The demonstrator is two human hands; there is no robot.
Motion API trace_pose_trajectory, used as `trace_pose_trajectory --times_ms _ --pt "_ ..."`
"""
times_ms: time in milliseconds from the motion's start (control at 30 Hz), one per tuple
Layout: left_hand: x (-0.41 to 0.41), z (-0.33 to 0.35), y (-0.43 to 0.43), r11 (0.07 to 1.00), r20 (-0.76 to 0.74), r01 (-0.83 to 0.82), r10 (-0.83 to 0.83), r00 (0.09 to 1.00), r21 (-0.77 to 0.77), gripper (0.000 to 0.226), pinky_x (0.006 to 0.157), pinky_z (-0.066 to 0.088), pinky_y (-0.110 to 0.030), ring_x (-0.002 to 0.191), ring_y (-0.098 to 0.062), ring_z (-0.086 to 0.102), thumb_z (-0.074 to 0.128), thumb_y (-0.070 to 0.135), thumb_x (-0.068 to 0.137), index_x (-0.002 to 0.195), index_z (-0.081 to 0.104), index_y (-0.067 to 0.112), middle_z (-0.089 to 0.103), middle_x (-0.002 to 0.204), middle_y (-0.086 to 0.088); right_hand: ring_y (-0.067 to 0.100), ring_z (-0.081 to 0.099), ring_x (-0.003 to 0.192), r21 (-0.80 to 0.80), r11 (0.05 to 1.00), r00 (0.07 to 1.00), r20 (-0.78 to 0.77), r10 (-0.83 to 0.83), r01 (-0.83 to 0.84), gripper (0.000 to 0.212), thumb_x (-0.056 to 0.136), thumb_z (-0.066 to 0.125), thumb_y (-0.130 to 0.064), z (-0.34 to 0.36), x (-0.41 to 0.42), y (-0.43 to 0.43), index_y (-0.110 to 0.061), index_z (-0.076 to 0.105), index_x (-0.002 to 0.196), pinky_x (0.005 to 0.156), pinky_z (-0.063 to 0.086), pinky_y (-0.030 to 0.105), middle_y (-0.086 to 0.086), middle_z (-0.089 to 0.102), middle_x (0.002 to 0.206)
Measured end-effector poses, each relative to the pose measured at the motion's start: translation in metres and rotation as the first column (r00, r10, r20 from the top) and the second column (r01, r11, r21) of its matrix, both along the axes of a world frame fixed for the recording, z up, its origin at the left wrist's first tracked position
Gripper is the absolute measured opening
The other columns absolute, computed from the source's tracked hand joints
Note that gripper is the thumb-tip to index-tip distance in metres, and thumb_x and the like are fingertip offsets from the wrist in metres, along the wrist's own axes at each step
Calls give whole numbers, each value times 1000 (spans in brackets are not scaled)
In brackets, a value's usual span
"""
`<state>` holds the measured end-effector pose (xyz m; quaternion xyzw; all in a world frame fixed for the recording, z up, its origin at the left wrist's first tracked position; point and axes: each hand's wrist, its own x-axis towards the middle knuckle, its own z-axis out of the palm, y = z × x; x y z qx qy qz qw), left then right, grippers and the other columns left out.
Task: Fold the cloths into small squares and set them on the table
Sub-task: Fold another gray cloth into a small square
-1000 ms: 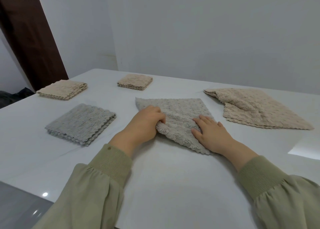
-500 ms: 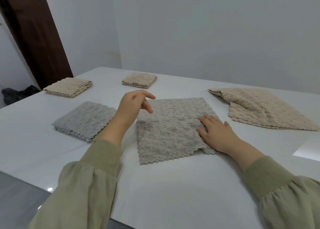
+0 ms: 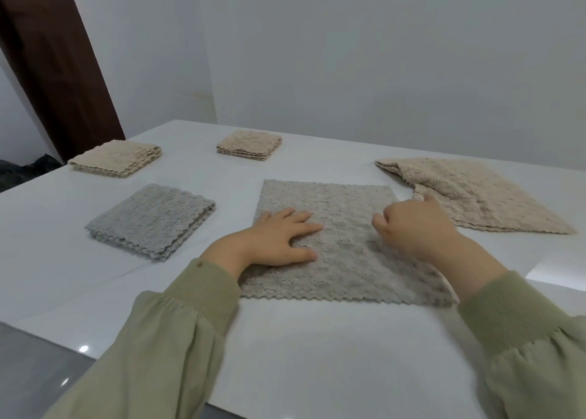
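A grey-beige cloth point(image 3: 342, 260) lies spread flat as a large square on the white table point(image 3: 317, 355) in front of me. My left hand point(image 3: 279, 241) rests palm down on its left part, fingers straight. Over the cloth's right edge hovers my right hand point(image 3: 415, 228), its fingers loosely curled, with nothing visibly held. A beige cloth point(image 3: 475, 196) lies loosely doubled at the right, just beyond my right hand. Three folded squares sit on the table: a grey one point(image 3: 152, 222) at the left, a beige one point(image 3: 115, 158) at the far left and a smaller beige one point(image 3: 249, 144) at the back.
A white wall runs close behind the table's far edge. A dark brown door frame point(image 3: 54, 63) stands at the back left, with a dark bundle point(image 3: 19, 171) low beside it. The table's near left corner drops to a grey floor point(image 3: 31, 371).
The cloth went from a triangle under both hands to a flat square. My left hand opened it out, lifted, then came down flat on it. My right hand rose off it and curled.
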<state>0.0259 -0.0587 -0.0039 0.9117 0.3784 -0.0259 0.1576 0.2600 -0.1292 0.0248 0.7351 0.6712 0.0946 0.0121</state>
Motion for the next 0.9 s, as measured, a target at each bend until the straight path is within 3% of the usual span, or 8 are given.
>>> trace_pose_trajectory --times_ms 67,133,167,233,467,600,767,900 --pt "3 4 -3 1000 189 12 -11 982 -4 51 117 15 -36 141 -9 20 46 51 93 141 39 35 27 153 11 22 52 62 125 990 997 53 53 -60 35 97 25 -24 0 -13 -2 -18 43 67 106 31 50 0 52 64" --pt "9 4 -6 997 308 -44 21 951 68 47 113 21 -30 138 -11 28 41 44 97 141 42 28 36 150 6 25 57 104 149 985 995 -41 92 -85 40 98 22 -37 -10 -24 -2 -16 54 110 110 25 48 8 62 112" --pt "12 1 -7 990 264 -72 38 964 122 49 116 15 -34 142 -13 21 35 45 98 144 35 29 28 154 4 25 43 127 79 993 990 -98 101 -93 49 98 21 -43 -18 -29 -1 -17 42 133 114 18 49 10 46 140" --pt "15 -8 -8 980 42 -97 91 995 175 56 117 2 -47 146 -16 0 23 54 97 149 15 34 5 159 5 21 12 145 -99 988 977 -189 97 -117 60 97 17 -53 -35 -29 4 -24 15 149 116 6 51 2 10 158" --pt "7 -13 -2 983 -74 -110 122 990 144 65 118 -1 -47 146 -15 -7 21 64 92 149 3 38 -6 159 10 15 -2 146 -224 974 967 -252 -42 -17 63 94 15 -60 -40 20 7 -34 4 150 116 3 51 -7 -4 159" --pt "-8 7 16 989 178 -121 135 975 -88 50 115 19 -29 136 -8 30 50 46 93 140 43 31 35 150 10 17 10 145 -258 966 971 -235 -37 -26 64 93 24 -62 -30 34 14 -33 13 149 116 9 52 -8 8 158" --pt "-8 4 33 913 579 -232 394 714 -335 20 96 47 -30 101 -5 64 56 16 92 93 74 25 72 99 10 18 50 116 -198 976 950 -312 28 -94 49 93 45 -50 -8 35 27 -25 47 135 97 41 33 0 49 135" --pt "7 1 43 853 672 -321 522 525 -412 23 75 48 -24 84 -5 67 50 21 95 90 73 21 74 77 3 11 58 72 -130 991 911 -411 -35 -21 33 95 47 -36 2 39 45 -12 69 99 62 42 23 -2 66 86"
